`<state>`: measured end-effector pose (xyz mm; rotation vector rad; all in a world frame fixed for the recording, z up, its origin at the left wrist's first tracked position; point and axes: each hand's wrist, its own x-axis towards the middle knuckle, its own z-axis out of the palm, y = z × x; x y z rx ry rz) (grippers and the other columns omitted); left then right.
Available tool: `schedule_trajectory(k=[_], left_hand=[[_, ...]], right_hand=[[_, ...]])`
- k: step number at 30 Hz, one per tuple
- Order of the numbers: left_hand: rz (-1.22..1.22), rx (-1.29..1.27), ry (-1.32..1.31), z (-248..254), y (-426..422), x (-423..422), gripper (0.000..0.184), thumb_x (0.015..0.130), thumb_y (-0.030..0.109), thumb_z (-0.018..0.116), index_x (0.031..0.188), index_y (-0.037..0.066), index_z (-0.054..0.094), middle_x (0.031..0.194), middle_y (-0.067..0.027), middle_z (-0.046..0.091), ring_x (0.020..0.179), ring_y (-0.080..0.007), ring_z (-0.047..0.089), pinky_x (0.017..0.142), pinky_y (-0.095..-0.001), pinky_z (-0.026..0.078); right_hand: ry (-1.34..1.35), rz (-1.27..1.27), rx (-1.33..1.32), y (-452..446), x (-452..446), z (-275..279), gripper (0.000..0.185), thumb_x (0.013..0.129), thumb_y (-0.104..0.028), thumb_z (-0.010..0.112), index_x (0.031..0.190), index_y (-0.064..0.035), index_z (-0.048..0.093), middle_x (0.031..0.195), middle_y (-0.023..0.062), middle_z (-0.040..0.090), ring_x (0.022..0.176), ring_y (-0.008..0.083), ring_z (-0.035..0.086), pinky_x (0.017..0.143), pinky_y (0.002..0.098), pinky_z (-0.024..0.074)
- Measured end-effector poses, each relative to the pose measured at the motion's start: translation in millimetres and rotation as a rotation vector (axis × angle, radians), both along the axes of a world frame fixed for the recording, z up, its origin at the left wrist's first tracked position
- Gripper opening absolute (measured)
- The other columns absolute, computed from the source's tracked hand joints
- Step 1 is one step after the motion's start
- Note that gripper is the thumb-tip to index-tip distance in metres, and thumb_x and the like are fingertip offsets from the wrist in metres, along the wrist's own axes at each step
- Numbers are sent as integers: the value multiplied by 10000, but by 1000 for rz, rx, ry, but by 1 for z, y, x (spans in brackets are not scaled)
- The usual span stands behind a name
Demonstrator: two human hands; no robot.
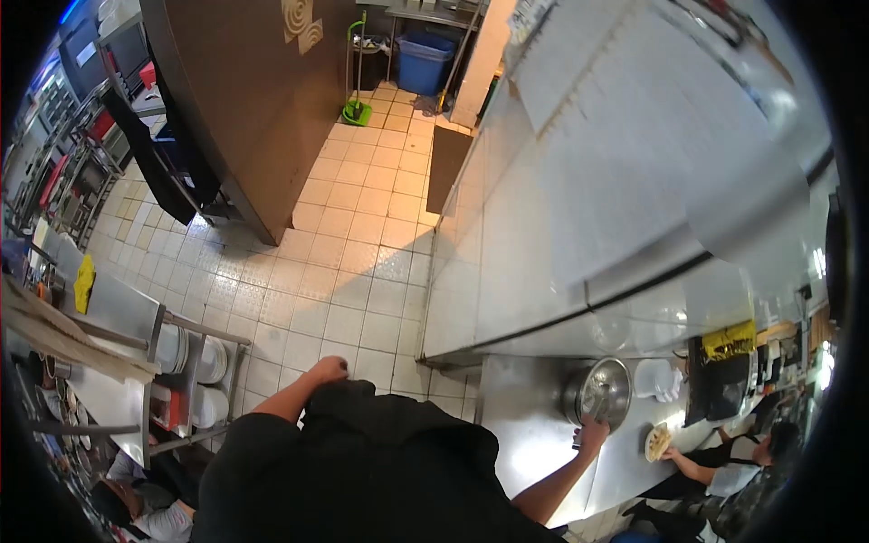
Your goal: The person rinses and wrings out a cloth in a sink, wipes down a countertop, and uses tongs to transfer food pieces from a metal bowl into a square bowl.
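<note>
On the steel worktable (520, 385) stands a metal mixing bowl (621, 385), its mouth turned up toward me. My right hand (593, 434) is at the bowl's near rim, fingers closed around the handle of a metal utensil whose far end reaches inside; its kind is unclear. A dark end of it pokes out beside my fingers. My left hand (330, 366) hangs over the tiled floor in front of my body, fingers curled in and no object showing in it. Beside the bowl sits a white plastic bag or container (654, 379).
Right of me, a co-worker's hand (671, 452) touches a plate of food (658, 442). Another person (136, 507) is at lower left, near a shelf with stacked plates (211, 407). Ahead are a brown partition (244, 100), a blue bin (424, 63) and a green dustpan (357, 113).
</note>
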<state>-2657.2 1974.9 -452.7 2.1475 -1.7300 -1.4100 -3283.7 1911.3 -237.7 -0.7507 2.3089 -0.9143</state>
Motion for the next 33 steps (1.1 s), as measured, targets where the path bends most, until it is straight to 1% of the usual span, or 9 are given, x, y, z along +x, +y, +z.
schedule_trajectory(k=[4, 6, 10, 14, 15, 17, 20, 26, 33], left_hand=[[25, 27, 7, -31, 30, 79, 461, 746, 333, 671, 1080, 15, 673, 1097, -222, 648, 1042, -356, 614, 930, -409, 480], [25, 68, -26, -48, 34, 116, 473, 753, 347, 679, 1093, 18, 669, 1121, -218, 640, 1070, -357, 599, 948, -408, 470], [133, 69, -69, -74, 31, 192, 461, 752, 359, 699, 1080, 37, 679, 1157, -194, 630, 1119, -337, 570, 961, -405, 458], [365, -18, -57, -86, 30, 252, 472, 739, 323, 704, 1090, 10, 669, 983, -190, 683, 839, -319, 675, 807, -389, 539], [421, 1, -51, -86, 28, 264, 461, 727, 318, 704, 1067, 9, 678, 1005, -198, 677, 904, -329, 655, 847, -395, 521], [532, 49, -28, -93, 28, 282, 439, 702, 309, 705, 1021, 8, 696, 1047, -213, 666, 1035, -348, 616, 928, -408, 486], [808, 58, 73, -129, 45, 300, 430, 682, 295, 713, 1006, 12, 704, 992, -205, 681, 967, -350, 643, 884, -410, 511], [702, 97, -83, -35, 70, 263, 410, 740, 350, 676, 985, 23, 706, 1036, -191, 671, 1004, -345, 630, 885, -415, 498], [601, 379, -6, -103, 105, 315, 422, 765, 445, 652, 939, 66, 722, 1016, -181, 675, 994, -338, 631, 854, -402, 498]], right_hand=[[148, 45, 119, -17, 15, -12, 240, 717, -61, 675, 889, 70, 572, 606, 137, 574, 457, 221, 566, 384, 338, 437], [32, -8, 172, -22, 26, -11, 250, 671, -85, 703, 823, 85, 602, 603, 137, 588, 509, 234, 593, 443, 380, 471], [293, 89, 286, -34, 5, -51, 344, 595, -142, 741, 859, 63, 663, 714, 155, 654, 658, 229, 643, 578, 428, 534], [112, -108, 189, -35, 39, -45, 211, 631, -126, 750, 751, 20, 656, 646, 155, 622, 608, 245, 628, 535, 423, 538], [112, -122, 138, -33, 38, -50, 167, 647, -124, 756, 684, 1, 651, 623, 146, 612, 577, 251, 616, 524, 437, 521], [364, -96, 195, -38, 27, -68, 215, 681, -234, 745, 742, -38, 686, 702, 137, 651, 628, 255, 641, 570, 443, 523], [1151, 5, 526, -44, -35, -125, 320, 732, -401, 730, 829, -96, 738, 820, 123, 708, 703, 262, 678, 639, 451, 525], [829, 57, -30, -113, 185, -10, 395, 806, -434, 653, 909, -58, 718, 823, 124, 699, 754, 258, 673, 670, 434, 526], [421, 701, -126, -167, 457, 14, 376, 832, -391, 637, 935, -35, 700, 842, 128, 693, 758, 242, 665, 672, 412, 527]])
